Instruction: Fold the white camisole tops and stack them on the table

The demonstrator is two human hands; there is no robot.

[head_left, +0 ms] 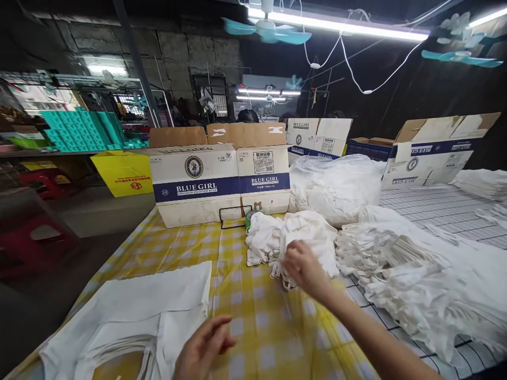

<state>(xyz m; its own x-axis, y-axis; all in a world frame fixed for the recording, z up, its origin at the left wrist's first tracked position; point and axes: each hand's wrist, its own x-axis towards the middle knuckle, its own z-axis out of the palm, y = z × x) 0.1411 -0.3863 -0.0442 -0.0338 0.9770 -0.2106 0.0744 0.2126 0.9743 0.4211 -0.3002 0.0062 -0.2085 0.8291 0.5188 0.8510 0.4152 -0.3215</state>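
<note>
My left hand point(206, 345) is low in the view, just right of a flat stack of white fabric pieces point(130, 295) with a curved cut-out at its near side. Its fingers are loosely bent and apart, with nothing in them. Farther forward, my right hand point(304, 266) is in front of a heap of white cloth pieces point(311, 229), overlapping it in view. The right fingers curl downward and are blurred, so whether they grip cloth is unclear. A smaller white bundle point(264, 237) adjoins that heap on the left.
A yellow checked cloth point(245, 311) covers the table. Behind stand a BLUE GIRL carton point(222, 184), a black wire frame point(233, 224) and a green tape roll point(249, 217). A stuffed clear bag point(336, 184) and a large white garment pile point(431, 279) lie right.
</note>
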